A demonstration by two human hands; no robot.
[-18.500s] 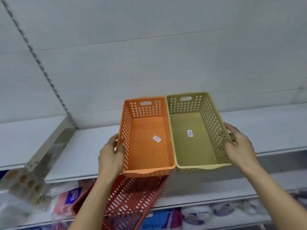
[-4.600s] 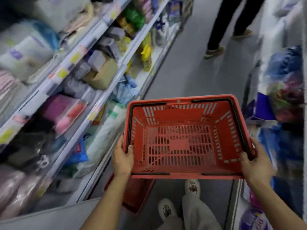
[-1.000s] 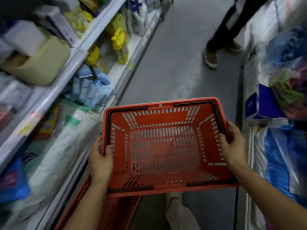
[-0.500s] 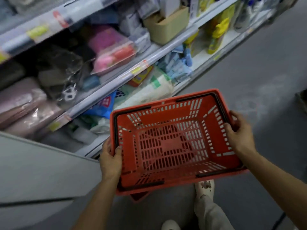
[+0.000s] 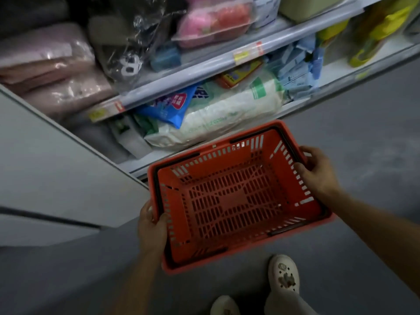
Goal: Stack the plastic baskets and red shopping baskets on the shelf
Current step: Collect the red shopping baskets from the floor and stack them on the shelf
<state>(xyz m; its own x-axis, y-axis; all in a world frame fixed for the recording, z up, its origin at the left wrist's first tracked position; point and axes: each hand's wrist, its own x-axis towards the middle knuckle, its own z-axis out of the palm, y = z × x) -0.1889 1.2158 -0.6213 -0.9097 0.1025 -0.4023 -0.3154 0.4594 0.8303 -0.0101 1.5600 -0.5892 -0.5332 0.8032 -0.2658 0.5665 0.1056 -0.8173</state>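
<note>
I hold an empty red shopping basket [image 5: 234,201] with slotted walls and black handles folded along its rim, level above the grey floor. My left hand [image 5: 152,226] grips its left rim with the thumb inside. My right hand [image 5: 318,173] grips the right rim near the far corner. The basket sits just in front of the bottom shelf [image 5: 302,105] of a stocked shelving unit. The small plastic baskets are out of view.
A white shelf board [image 5: 50,169] juts out at the left, close to the basket's left corner. The shelves hold bagged goods, pink packs [image 5: 56,71] and a large white bag [image 5: 227,114]. My feet in white clogs [image 5: 283,273] stand below on the grey floor [image 5: 363,123].
In the last second my view swung left from the aisle towards the shelves, and the basket turned with me. The second red basket seen under it earlier is no longer visible.
</note>
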